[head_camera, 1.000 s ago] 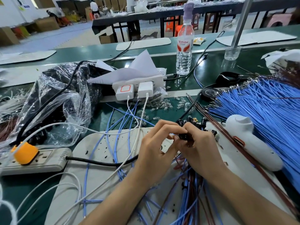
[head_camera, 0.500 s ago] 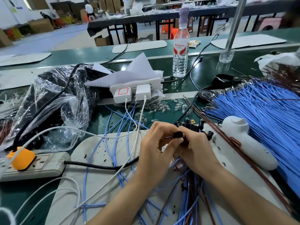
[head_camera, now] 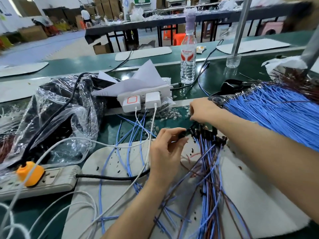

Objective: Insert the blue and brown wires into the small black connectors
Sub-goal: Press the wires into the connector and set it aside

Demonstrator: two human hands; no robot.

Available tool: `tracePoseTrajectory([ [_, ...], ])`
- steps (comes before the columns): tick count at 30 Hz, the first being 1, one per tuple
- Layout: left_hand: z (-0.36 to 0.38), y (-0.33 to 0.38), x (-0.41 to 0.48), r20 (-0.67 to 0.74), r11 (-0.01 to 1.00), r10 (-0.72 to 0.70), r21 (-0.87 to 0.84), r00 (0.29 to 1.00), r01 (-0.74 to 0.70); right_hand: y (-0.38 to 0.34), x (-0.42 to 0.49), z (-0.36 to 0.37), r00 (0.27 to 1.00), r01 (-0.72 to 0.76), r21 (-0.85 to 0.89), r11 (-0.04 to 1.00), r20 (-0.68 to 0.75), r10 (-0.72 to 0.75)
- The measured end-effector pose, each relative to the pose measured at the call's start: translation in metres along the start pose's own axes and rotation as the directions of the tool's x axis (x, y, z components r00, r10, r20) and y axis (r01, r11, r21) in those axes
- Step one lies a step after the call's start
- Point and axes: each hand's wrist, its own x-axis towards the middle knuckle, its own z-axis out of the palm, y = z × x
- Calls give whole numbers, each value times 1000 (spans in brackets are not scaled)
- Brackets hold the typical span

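Between the fingers of the left hand [head_camera: 168,149] a small black connector [head_camera: 182,134] sits pinched, likely awaiting wires; just right of them many wired connectors [head_camera: 209,135] lie finished. Right hand [head_camera: 202,110] hovers by loose blue wires [head_camera: 267,114], grip unclear

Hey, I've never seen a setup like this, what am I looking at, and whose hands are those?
No machine here: one picture, from a camera on a person's head, looking down at their own bare hands. The left hand pinches a small black connector. The right hand is stretched out beside a pile of loose blue wires; whether it holds anything is unclear. On the white mat lie blue and brown wires, some ending in black connectors. A power strip and a water bottle sit nearby.
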Motion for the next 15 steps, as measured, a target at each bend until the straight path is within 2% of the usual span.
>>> tracePoseTrajectory([
  [5,0,0,0,24,999,-17,-42,1000,18,-1,2,6,999,-15,31,999,-33,16],
  [8,0,1,0,37,999,-19,-49,999,21,5,-2,6,1000,15,150,989,-30,-10],
  [11,0,1,0,64,999,-25,-45,998,28,12,-8,10,996,37,303,952,-89,-11],
  [13,0,2,0,71,999,-30,-41,997,33,12,-13,10,985,92,341,935,-168,-35],
  [15,0,2,-1,76,998,-44,-41,996,47,8,-20,2,928,211,385,898,-368,-60],
])
